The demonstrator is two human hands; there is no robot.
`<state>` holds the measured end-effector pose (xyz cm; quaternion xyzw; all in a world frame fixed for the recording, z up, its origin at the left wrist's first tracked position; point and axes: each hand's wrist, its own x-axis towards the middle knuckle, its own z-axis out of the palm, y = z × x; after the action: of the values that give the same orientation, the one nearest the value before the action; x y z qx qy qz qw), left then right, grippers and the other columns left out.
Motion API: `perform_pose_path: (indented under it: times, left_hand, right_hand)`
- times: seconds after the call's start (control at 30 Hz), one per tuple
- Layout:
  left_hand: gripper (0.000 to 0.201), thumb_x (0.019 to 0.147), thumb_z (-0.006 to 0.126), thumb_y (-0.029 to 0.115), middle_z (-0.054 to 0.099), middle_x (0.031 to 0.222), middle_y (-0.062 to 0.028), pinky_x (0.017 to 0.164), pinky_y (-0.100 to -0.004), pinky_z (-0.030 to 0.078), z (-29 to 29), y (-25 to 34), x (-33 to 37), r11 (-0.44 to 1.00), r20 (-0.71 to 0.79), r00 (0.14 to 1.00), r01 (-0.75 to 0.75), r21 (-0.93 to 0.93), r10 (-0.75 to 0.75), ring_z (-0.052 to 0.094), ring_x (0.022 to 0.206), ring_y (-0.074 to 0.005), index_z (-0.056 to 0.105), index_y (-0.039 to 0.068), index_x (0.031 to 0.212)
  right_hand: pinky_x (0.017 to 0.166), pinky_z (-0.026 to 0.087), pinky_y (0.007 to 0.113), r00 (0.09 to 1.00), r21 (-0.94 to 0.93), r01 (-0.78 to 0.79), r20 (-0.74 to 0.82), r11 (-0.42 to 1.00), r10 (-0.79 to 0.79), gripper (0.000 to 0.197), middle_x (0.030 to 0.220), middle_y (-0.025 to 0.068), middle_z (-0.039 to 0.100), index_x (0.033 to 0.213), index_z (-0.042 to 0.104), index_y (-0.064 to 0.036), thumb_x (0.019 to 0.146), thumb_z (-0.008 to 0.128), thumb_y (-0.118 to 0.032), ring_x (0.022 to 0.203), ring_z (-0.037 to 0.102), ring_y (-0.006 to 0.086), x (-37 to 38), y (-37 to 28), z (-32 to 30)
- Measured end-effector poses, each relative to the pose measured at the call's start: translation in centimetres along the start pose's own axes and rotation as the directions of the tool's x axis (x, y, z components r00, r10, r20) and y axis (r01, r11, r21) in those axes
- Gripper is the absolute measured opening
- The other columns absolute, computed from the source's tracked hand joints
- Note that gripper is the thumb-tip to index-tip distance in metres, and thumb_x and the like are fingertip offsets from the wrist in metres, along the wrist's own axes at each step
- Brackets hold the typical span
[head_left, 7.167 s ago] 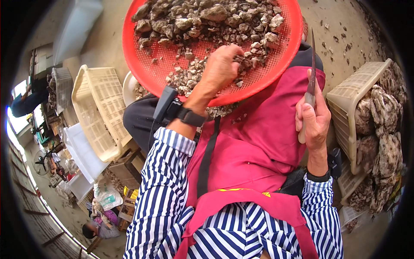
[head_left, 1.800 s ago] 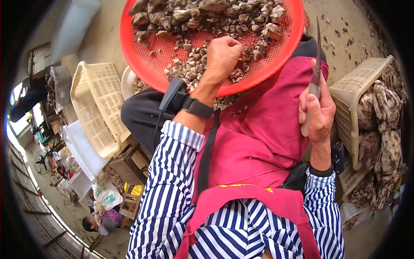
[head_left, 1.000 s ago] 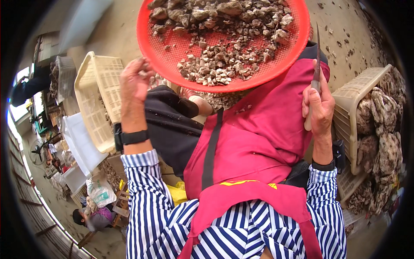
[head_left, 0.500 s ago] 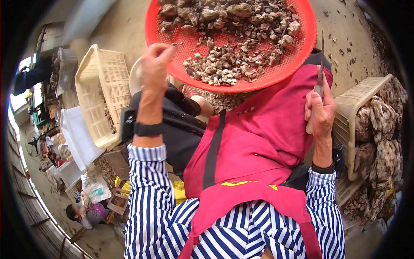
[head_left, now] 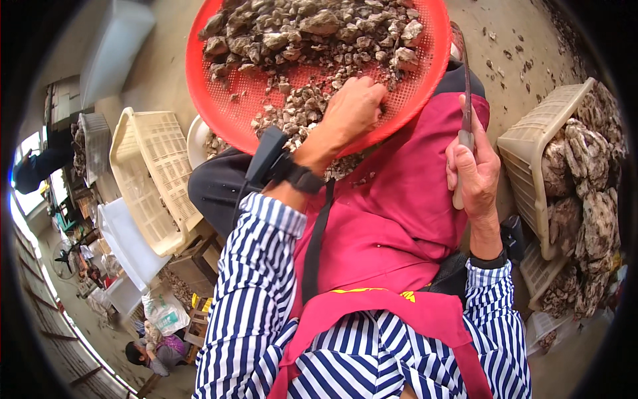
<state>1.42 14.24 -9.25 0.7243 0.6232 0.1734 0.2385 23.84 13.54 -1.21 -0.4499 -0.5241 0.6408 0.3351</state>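
A large red perforated basin (head_left: 232,110) rests on my lap over a magenta apron (head_left: 392,219); it holds a heap of grey oyster shells (head_left: 312,26). My left hand (head_left: 355,110) reaches into the basin, fingers curled down among the small shell pieces near its front rim. Whether it grips a shell I cannot tell. My right hand (head_left: 475,169) hovers over the apron to the right, closed around the pale handle of a shucking knife (head_left: 465,113) whose blade points up. A black device (head_left: 266,156) and a dark wristband sit on my left wrist.
A cream plastic crate (head_left: 531,159) at my right holds large unopened oysters (head_left: 585,193). An empty cream crate (head_left: 149,179) leans at my left beside a white bowl (head_left: 196,136) and white trays (head_left: 126,243). Another person (head_left: 153,349) crouches at lower left. Shell bits litter the concrete floor.
My left hand swung out to the left beside the basin, then came back into the basin and now presses into the shells. My right hand keeps the knife upright, barely moving.
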Motion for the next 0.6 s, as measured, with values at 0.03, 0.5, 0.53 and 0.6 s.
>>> perform_pose_path:
  times: [0.03, 0.5, 0.53, 0.6]
  left_hand:
    - [0.013, 0.073, 0.061, 0.008, 0.058, 0.083, -0.0136, 0.078, -0.0404, 0.045, -0.4, -0.4, -0.4, 1.000, 0.011, 1.000, -0.005, -0.001, 0.005, 0.054, 0.087, -0.0323, 0.062, 0.003, 0.085]
    - [0.018, 0.074, 0.066, 0.017, 0.062, 0.083, -0.0164, 0.072, -0.0409, 0.047, -2.8, 0.0, -1.4, 0.951, 0.153, 0.939, 0.308, 0.027, -0.309, 0.060, 0.080, -0.0338, 0.061, 0.000, 0.080]
    - [0.019, 0.074, 0.068, 0.017, 0.063, 0.084, -0.0163, 0.072, -0.0412, 0.047, -2.3, -0.1, -1.3, 0.961, 0.084, 0.958, 0.272, 0.048, -0.276, 0.060, 0.081, -0.0340, 0.061, 0.001, 0.082]
    - [0.022, 0.073, 0.070, 0.016, 0.063, 0.085, -0.0160, 0.074, -0.0422, 0.047, -1.6, -0.3, -1.2, 0.976, 0.015, 0.981, 0.190, 0.103, -0.193, 0.060, 0.084, -0.0345, 0.060, 0.003, 0.087]
  right_hand:
    - [0.042, 0.032, 0.015, 1.000, -0.017, 0.010, 0.017, 1.000, -0.010, 0.053, 0.062, -0.0042, 0.041, 0.142, 0.029, -0.0078, 0.092, 0.044, -0.017, 0.046, 0.034, 0.0012, -0.1, 0.2, -0.1]
    - [0.043, 0.034, 0.016, 1.000, 0.043, 0.015, -0.010, 0.999, -0.015, 0.053, 0.061, -0.0048, 0.045, 0.139, 0.032, 0.0010, 0.088, 0.043, -0.009, 0.046, 0.038, 0.0016, -0.1, -0.1, 0.1]
    - [0.043, 0.034, 0.016, 1.000, 0.034, 0.015, -0.012, 0.999, -0.015, 0.053, 0.061, -0.0048, 0.045, 0.139, 0.032, 0.0011, 0.088, 0.043, -0.009, 0.046, 0.038, 0.0017, -0.1, -0.1, 0.1]
    - [0.043, 0.034, 0.016, 1.000, 0.034, 0.016, -0.001, 0.999, -0.015, 0.053, 0.061, -0.0047, 0.045, 0.139, 0.032, 0.0013, 0.088, 0.043, -0.009, 0.046, 0.038, 0.0017, -0.1, -0.1, 0.1]
